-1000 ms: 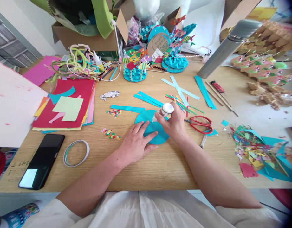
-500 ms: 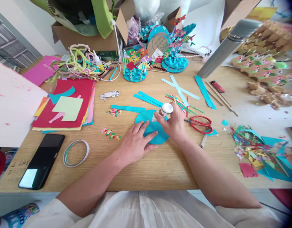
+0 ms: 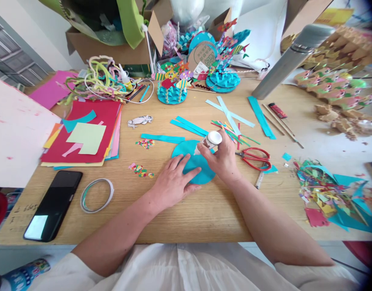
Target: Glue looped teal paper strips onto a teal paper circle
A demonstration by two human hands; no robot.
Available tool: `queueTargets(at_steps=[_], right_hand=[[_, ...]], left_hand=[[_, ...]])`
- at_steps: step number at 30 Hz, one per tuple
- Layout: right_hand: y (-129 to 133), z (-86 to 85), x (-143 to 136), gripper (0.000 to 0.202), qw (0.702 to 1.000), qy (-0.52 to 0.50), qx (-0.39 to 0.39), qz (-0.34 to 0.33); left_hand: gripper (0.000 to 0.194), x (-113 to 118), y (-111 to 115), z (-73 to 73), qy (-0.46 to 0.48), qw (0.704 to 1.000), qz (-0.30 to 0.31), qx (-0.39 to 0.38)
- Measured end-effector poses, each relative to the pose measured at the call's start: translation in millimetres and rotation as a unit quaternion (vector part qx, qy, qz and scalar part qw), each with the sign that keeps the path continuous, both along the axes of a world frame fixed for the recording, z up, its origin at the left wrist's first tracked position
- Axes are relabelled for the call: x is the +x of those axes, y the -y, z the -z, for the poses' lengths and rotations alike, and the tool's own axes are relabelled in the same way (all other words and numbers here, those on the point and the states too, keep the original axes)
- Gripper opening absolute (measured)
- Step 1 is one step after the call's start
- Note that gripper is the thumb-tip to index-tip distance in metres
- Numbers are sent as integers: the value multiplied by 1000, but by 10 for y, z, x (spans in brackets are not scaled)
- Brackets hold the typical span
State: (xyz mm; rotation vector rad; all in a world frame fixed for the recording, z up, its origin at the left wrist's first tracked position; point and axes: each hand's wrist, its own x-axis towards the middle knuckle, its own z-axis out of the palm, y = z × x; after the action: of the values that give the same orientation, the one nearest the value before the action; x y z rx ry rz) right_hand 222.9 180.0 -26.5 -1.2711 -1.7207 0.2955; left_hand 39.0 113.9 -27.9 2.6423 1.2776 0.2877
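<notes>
Strips [image 3: 163, 138] behind disc [image 3: 192, 163], perhaps touching

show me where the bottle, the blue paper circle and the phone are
bottle [image 3: 215, 138]: head view, on its white upper end
blue paper circle [image 3: 194, 163]: head view, on the bare part near its middle
phone [image 3: 53, 207]: head view, on the middle of its screen
</notes>
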Motion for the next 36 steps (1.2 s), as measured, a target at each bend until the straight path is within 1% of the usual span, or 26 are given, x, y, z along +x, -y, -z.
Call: queueTargets(at_steps=[11, 17, 23, 28, 33, 36], right_hand=[[1, 3, 0, 26, 1000, -13, -1, 0], [5, 2, -6, 24, 1000, -4, 6, -1], [5, 9, -7, 24, 1000, 1, 5, -17], [6, -4, -1, 23, 1000, 0, 7, -12], [4, -5, 4, 23, 1000, 15, 9, -25], [10, -8, 3, 24, 1000, 12, 8, -17]], left_hand=[[50, -6, -3, -6, -2, 1000, 1, 4], [49, 2, -3, 3, 0, 1000, 1, 3], [49, 1, -4, 0, 3, 1000, 0, -1], [50, 1, -2, -7, 5, 1000, -1, -2], [49, 1, -3, -10, 2, 1000, 0, -4], [49, 1, -5, -9, 2, 1000, 1, -6]])
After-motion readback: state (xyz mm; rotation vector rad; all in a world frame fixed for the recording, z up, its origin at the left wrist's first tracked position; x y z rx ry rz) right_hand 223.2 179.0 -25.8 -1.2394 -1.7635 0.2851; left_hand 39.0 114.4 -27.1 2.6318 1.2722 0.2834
